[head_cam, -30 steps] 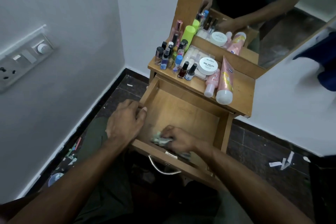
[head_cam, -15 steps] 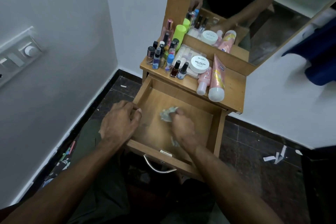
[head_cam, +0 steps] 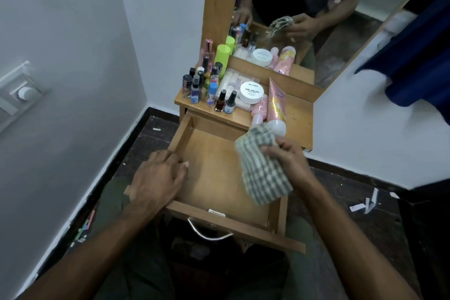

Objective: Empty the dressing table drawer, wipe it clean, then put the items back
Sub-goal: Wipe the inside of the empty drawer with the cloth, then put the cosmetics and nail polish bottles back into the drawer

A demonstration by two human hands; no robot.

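Looking down through the head camera, we see the wooden drawer (head_cam: 214, 173) pulled fully out of the dressing table, its smooth, pale-brown floor bare and its curved metal handle (head_cam: 209, 234) hanging from the front panel. Our left hand (head_cam: 158, 178) lies flat on the drawer's left wall, fingers loose and spread over the edge, holding nothing. Our right hand (head_cam: 287, 156) is clenched round a bunched corner of a soft, woven cloth (head_cam: 263, 170) checked in grey-green and white; the cloth hangs in limp folds above the drawer's right side, lifted clear of the floor of the drawer.

Behind the drawer, the worktop (head_cam: 299, 119) of the same flat wood carries the drawer's items. At the left stand small nail polish bottles (head_cam: 221, 101) of glass with dark caps, crowded close together, with a tall lime-green cylinder (head_cam: 222, 56) behind them. A round white tub (head_cam: 252, 91) labelled nail polish rests on a clear plastic pack. To its right lie a glossy pink tube (head_cam: 276, 105) with a white cap and a smaller pink bottle (head_cam: 259, 111) just beside it, their caps toward us.

A wood-framed mirror (head_cam: 316, 19) rises at the back of the worktop. The floor (head_cam: 341, 190) is dark tile, with scraps of white paper (head_cam: 362, 204) lying at the right.
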